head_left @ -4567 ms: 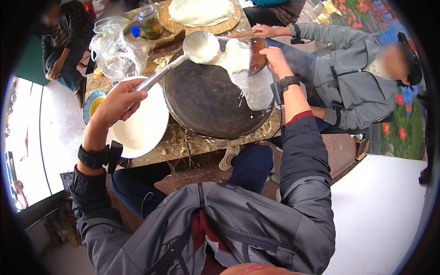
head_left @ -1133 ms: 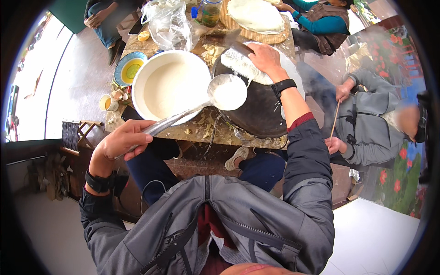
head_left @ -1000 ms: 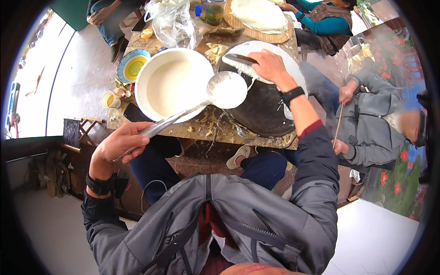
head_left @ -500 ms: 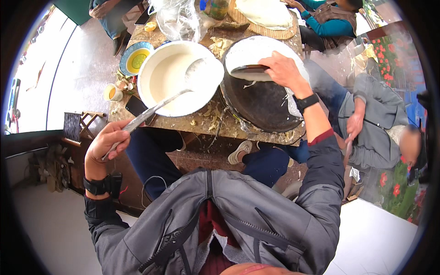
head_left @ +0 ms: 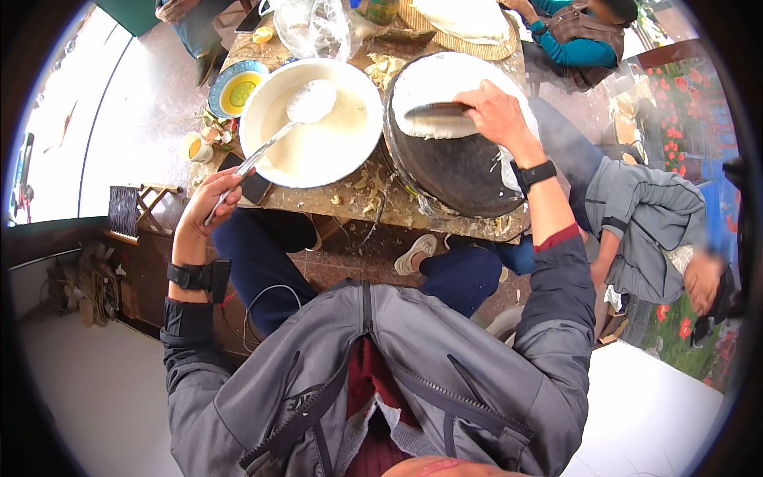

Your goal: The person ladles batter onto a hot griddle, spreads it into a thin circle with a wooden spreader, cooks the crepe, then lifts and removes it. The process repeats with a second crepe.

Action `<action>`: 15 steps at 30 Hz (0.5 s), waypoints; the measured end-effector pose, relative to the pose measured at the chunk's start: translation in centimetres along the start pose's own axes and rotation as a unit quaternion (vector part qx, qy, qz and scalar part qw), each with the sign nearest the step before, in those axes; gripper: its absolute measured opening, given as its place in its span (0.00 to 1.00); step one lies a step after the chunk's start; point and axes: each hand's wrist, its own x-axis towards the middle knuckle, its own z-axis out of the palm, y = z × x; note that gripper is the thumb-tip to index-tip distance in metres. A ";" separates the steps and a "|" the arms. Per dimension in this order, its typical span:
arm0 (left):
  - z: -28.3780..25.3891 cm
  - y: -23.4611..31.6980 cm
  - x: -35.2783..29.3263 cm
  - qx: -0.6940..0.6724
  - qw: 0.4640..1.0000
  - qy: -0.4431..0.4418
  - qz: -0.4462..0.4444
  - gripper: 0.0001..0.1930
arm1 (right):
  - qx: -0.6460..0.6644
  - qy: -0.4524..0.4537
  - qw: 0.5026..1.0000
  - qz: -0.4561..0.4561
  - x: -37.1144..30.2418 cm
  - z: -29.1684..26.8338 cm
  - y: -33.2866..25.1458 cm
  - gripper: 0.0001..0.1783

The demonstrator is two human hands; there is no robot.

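Observation:
My left hand [head_left: 213,199] is closed around the handle of a metal ladle [head_left: 273,143]. The ladle's rounded head, coated white, is over the pale batter [head_left: 342,147] in a white basin [head_left: 377,119]. To the right is a round dark griddle [head_left: 461,179], its far part covered by a white layer of batter [head_left: 433,79]. My right hand [head_left: 501,119] grips a dark, thin-edged scraper [head_left: 435,110], which rests at the near edge of that layer. My fingers hide part of the scraper.
A blue-rimmed plate [head_left: 216,99] with yellow liquid, a cup [head_left: 199,149] and a phone [head_left: 256,187] lie left of the basin. Behind are a plastic bag [head_left: 314,28] and a woven mat [head_left: 497,49] bearing pale flatbread. A seated person [head_left: 652,207] is close on the right.
The ladle has swung left and toward the far side of the basin, its head now higher. My left hand has shifted right and forward. The person on the right has leaned over.

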 end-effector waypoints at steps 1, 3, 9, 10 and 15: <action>-0.1 -0.2 0.5 0.004 1.000 0.009 -0.003 0.13 | 0.001 0.036 0.999 0.014 0.3 0.1 -0.1 0.16; -0.2 -1.0 1.2 0.002 1.000 0.016 -0.007 0.13 | -0.005 0.038 0.999 0.013 1.1 0.5 -0.6 0.15; -0.5 -3.3 3.0 -0.014 0.998 0.065 -0.018 0.19 | -0.011 -0.047 0.999 -0.015 -1.5 -0.3 -0.3 0.16; -0.5 -3.6 3.2 0.009 0.996 0.087 -0.028 0.21 | -0.018 -0.070 0.997 -0.014 -1.9 -0.8 0.1 0.16; -0.4 -5.2 3.8 0.065 0.988 0.141 0.018 0.29 | 0.001 0.024 1.000 -0.008 -0.6 0.0 0.1 0.15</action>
